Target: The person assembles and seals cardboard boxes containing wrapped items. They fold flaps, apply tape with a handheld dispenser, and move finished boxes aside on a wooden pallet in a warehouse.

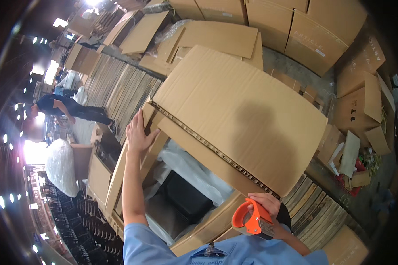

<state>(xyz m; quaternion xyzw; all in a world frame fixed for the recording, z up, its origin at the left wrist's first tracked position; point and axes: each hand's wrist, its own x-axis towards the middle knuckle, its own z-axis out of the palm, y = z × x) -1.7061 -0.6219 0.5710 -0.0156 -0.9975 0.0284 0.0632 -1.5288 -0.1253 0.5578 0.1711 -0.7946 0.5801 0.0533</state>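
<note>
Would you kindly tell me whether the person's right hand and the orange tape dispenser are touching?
Touching. The head view shows the right hand gripping the orange tape dispenser, with no gap between them.

A light blue, short-sleeved shirt [256,251] bears dark lettering [210,260] and a small dark clip [211,246]; the left hand [139,136] and right hand [267,206] are bare.

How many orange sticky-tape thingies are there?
1: the orange tape dispenser in the person's right hand, by the blue shirt. More could be hidden among the boxes.
</note>
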